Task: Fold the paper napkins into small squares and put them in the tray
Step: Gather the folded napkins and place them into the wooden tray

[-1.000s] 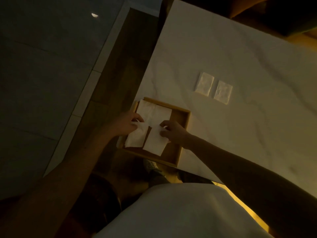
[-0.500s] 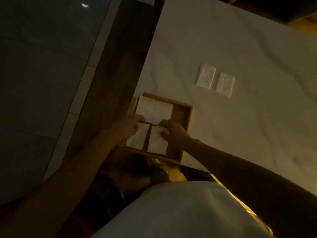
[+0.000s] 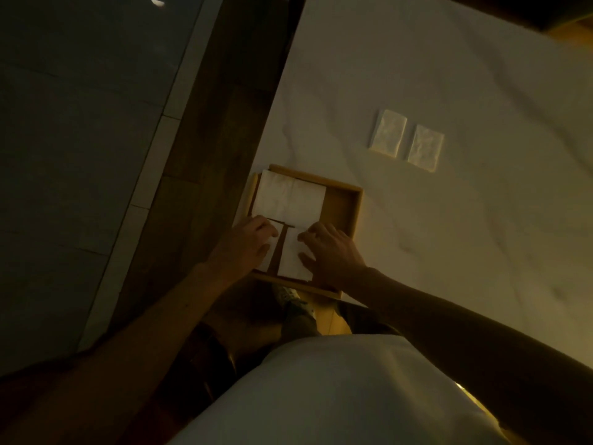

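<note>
At the left of the frame lie dark floor tiles (image 3: 80, 139), then a strip of brown wood flooring (image 3: 221, 130). Just left of centre, the shallow square wooden tray (image 3: 348, 213) sits at the near corner of the pale marble-patterned tabletop (image 3: 417, 75), with two white folded napkins (image 3: 290, 197) side by side along its upper edge. Below them, the left hand (image 3: 244, 244) lies flat, fingers spread, on a third white folded napkin (image 3: 272, 248), mostly hidden beneath it. The right hand (image 3: 330, 248) likewise presses open-palmed on a fourth white napkin square (image 3: 290, 255), which shows left of its fingers. Neither hand pinches anything. Such paper is probably light, limp and easily torn, so a corner pinch or flat pressure suits it best. Right of centre, two more small white folded napkins (image 3: 406, 139) wait on the tabletop, well apart from both hands.
</note>
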